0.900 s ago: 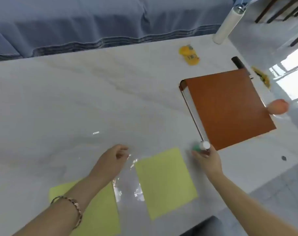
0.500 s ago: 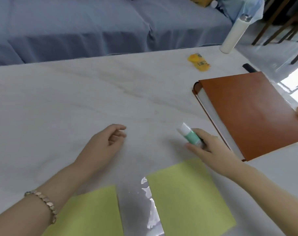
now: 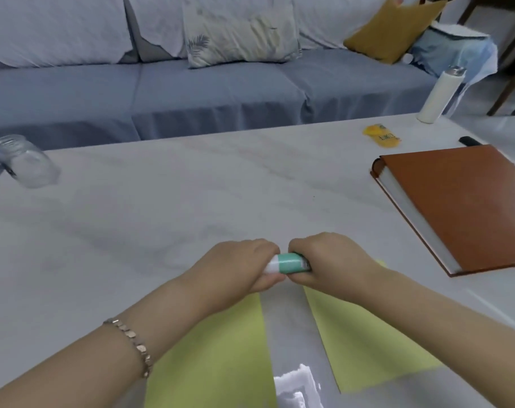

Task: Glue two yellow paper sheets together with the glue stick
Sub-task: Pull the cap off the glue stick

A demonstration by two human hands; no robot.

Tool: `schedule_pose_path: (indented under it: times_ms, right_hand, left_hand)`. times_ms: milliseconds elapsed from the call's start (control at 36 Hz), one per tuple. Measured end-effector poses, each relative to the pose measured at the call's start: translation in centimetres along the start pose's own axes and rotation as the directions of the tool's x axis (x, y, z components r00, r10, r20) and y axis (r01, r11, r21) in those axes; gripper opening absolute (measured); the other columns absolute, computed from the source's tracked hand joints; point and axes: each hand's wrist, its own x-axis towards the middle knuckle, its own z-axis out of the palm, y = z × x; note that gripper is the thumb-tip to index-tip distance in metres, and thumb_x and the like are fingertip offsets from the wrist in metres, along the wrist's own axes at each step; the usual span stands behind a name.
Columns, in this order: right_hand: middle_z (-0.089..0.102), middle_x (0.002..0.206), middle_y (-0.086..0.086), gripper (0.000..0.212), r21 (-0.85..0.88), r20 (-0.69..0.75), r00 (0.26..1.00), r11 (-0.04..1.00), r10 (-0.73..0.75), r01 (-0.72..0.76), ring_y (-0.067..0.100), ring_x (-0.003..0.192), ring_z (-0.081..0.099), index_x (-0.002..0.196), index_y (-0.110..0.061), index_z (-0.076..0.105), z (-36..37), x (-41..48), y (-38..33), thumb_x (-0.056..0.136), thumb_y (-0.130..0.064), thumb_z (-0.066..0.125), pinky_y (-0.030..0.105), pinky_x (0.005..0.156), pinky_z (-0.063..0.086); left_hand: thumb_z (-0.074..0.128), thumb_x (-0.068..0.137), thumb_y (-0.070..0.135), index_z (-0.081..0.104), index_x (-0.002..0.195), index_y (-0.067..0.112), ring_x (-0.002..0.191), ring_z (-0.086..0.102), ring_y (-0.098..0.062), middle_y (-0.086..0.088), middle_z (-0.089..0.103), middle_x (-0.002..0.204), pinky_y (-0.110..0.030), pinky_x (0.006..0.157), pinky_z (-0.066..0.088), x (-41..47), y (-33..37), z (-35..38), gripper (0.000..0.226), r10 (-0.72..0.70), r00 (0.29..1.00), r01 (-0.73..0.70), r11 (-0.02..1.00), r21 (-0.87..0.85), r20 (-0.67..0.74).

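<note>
Both hands meet over the white table, holding a green and white glue stick (image 3: 288,262) sideways between them. My left hand (image 3: 241,266) is closed round its white cap end. My right hand (image 3: 335,260) grips the green body. Two yellow paper sheets lie flat below my forearms: the left sheet (image 3: 218,357) and the right sheet (image 3: 365,346), with a strip of bare table between them. My arms cover parts of both sheets.
A thick brown book (image 3: 462,201) lies at the right. Behind it are a yellow packet (image 3: 382,136), a small black object (image 3: 469,140) and a white bottle (image 3: 438,94). A clear glass (image 3: 23,161) lies at the far left edge. A blue sofa (image 3: 206,92) runs behind the table (image 3: 162,207).
My right hand carried the glue stick from beside the book to the middle, above the sheets. My left hand came over and closed on its cap end. The view tilted up.
</note>
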Motion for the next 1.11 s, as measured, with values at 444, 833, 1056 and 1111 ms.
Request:
schedule_pose_path:
  times_ms: [444, 833, 1056, 1111]
  right_hand:
    - [0.043, 0.032, -0.002, 0.035, -0.016, -0.248, 0.946, 0.977, -0.21, 0.213, 0.017, 0.03, 0.028, 0.044, -0.019, 0.046, 3.4, -1.0, -1.6, 0.039, -0.012, 0.08, 0.012, 0.044, 0.016]
    - [0.059, 0.065, -0.008, 0.022, 0.804, 0.232, 0.973, 0.565, -0.014, -0.184, 0.011, 0.059, 0.051, 0.095, -0.019, 0.064, -1.2, -0.7, 0.6, 0.076, -0.009, 0.066, 0.019, 0.055, 0.042]
    - [0.036, 0.036, -0.002, 0.052, 0.841, 0.183, 0.798, 0.329, 0.574, -0.429, 0.014, 0.034, 0.033, 0.047, -0.016, 0.035, 2.8, 2.2, -1.0, 0.079, -0.046, 0.062, 0.018, 0.037, 0.026]
    - [0.03, 0.03, -0.007, 0.058, 0.824, 0.178, 0.768, 0.334, 0.615, -0.458, 0.013, 0.031, 0.031, 0.041, -0.019, 0.026, 3.1, 2.9, -0.8, 0.076, -0.042, 0.066, 0.021, 0.039, 0.025]
  left_hand:
    - [0.038, 0.094, 0.043, 0.033, 0.065, 0.018, 0.058, 0.039, -0.017, 0.003, 0.041, 0.059, -0.034, 0.057, 0.028, -4.1, 5.0, -0.5, 0.039, -0.357, 0.884, 0.427, 0.88, -0.208, 0.302]
    - [0.036, 0.093, 0.046, 0.042, 0.074, 0.019, 0.07, 0.055, -0.022, -0.003, 0.058, 0.073, -0.036, 0.064, 0.04, -3.5, 3.7, -1.4, 0.034, -0.477, 0.834, 0.541, 0.805, -0.243, 0.276]
    - [0.05, 0.088, 0.035, 0.043, 0.066, 0.019, 0.042, 0.048, 0.005, 0.003, 0.059, 0.064, -0.013, 0.041, 0.032, -1.2, 3.4, 0.9, 0.029, -0.565, 0.777, 0.625, 0.642, -0.445, 0.278]
    - [0.05, 0.088, 0.037, 0.041, 0.065, 0.018, 0.039, 0.048, 0.002, 0.003, 0.057, 0.061, -0.014, 0.039, 0.031, -0.9, 3.4, 1.2, 0.031, -0.573, 0.765, 0.641, 0.63, -0.44, 0.294]
